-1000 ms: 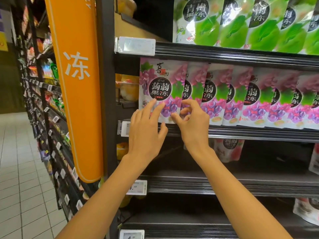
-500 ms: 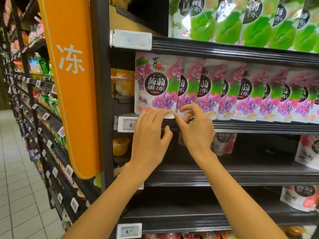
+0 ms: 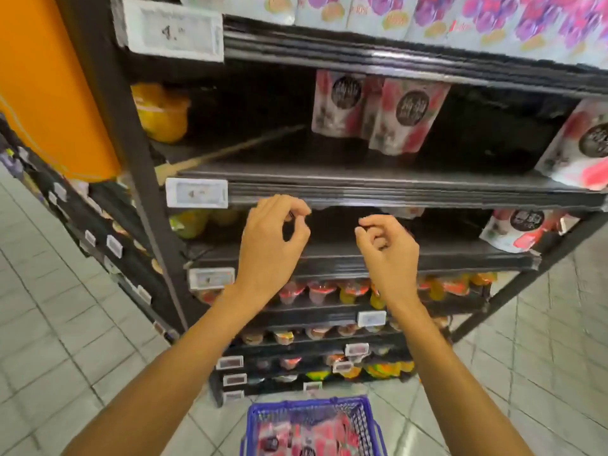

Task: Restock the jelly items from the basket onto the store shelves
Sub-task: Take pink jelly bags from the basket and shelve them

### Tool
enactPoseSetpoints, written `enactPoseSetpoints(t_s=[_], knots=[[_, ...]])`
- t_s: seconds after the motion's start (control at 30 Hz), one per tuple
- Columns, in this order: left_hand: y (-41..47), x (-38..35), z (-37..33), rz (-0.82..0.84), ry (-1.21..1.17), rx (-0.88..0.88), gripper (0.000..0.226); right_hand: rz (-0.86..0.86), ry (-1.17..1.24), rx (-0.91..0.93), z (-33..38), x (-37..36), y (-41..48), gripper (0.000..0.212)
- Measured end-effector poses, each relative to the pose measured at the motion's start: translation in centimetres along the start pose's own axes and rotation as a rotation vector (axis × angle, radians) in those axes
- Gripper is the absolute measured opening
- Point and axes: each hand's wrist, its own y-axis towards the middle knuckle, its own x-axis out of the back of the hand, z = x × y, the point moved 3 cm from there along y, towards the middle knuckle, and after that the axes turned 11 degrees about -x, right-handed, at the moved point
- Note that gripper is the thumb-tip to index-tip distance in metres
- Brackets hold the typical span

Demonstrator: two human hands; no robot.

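My left hand and my right hand hover side by side in front of the dark shelf edge, fingers loosely curled, holding nothing and touching nothing. On the floor below them stands a blue wire basket holding pink-red jelly pouches. Purple grape jelly pouches line the top shelf. Pink jelly pouches stand on the shelf under it, with another at the right. One more pink pouch lies on the shelf behind my hands.
Rows of small jelly cups fill the lower shelves. A yellow fruit cup sits at the left of the pink-pouch shelf. An orange banner hangs at the left post. Price tags clip to the shelf edges. Tiled floor surrounds the rack.
Both hands have left the front grape pouch and dropped away from the shelf. My view has tilted down, bringing the lower shelves and the basket into sight.
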Motion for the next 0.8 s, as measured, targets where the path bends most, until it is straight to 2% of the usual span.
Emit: enactPoseSetpoints(t_s=[0.07,0.2,0.27,0.37,0.5,0.6,0.7,0.8], knots=[[-3.8,-2.3,0.9,0.062,0.016,0.095,0.013,0.09,-0.093,-0.137,-5.6,0.4,-1.7,0.01],[-12.9,-8.0,2.4,0.165,0.009,0.355,0.014,0.225,-0.222,-0.322,-15.5,1.7,-5.8,0.026],[-18.2,-11.3,2.8,0.209,0.021,0.525,0.015,0.325,-0.226,-0.439,-20.4,2.6,-7.8,0.023],[-26.4,-15.8,2.6,0.298,-0.009,0.742,0.01,0.563,-0.337,-0.628,-27.8,3.8,-11.3,0.019],[-37.0,-21.0,3.0,0.384,-0.017,0.975,0.015,0.728,-0.432,-0.815,-37.7,4.4,-15.5,0.02],[-44.7,-23.9,3.9,0.407,-0.017,1.195,0.019,0.785,-0.447,-0.957,-44.0,3.9,-18.7,0.017],[-52.0,-26.0,5.3,0.434,-0.015,1.345,0.016,0.758,-0.497,-1.015,-50.5,2.9,-22.2,0.015],[-59.2,-28.2,7.6,0.509,-0.004,1.519,0.014,0.807,-0.588,-1.092,-57.6,1.0,-26.0,0.019]])
